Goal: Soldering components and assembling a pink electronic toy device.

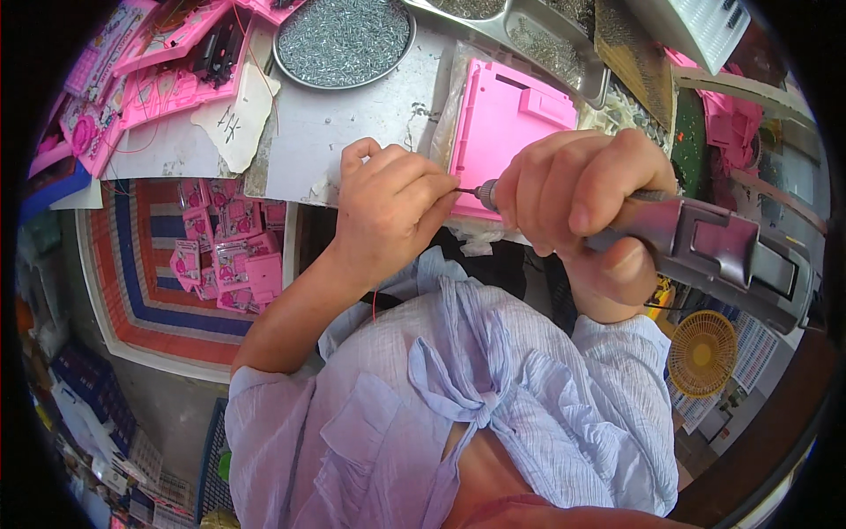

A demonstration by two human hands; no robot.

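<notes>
My right hand [582, 189] is wrapped round a grey power screwdriver [718, 251], held level with its bit [471, 190] pointing left. At the bit's tip, the thumb and forefinger of my left hand [388, 198] are pinched together. Whatever sits between those fingertips is too small to make out. Just beyond both hands lies a pink plastic casing [489, 123] on the table, its near edge close to the bit and partly hidden by my right hand.
A round metal dish of screws [344, 44] stands beyond my left hand, with metal trays [538, 40] of small parts farther right. Pink parts with red wires [167, 93] are heaped far left. Below, a striped-lined bin [141, 300] holds pink pieces. A yellow basket [702, 353] is at right.
</notes>
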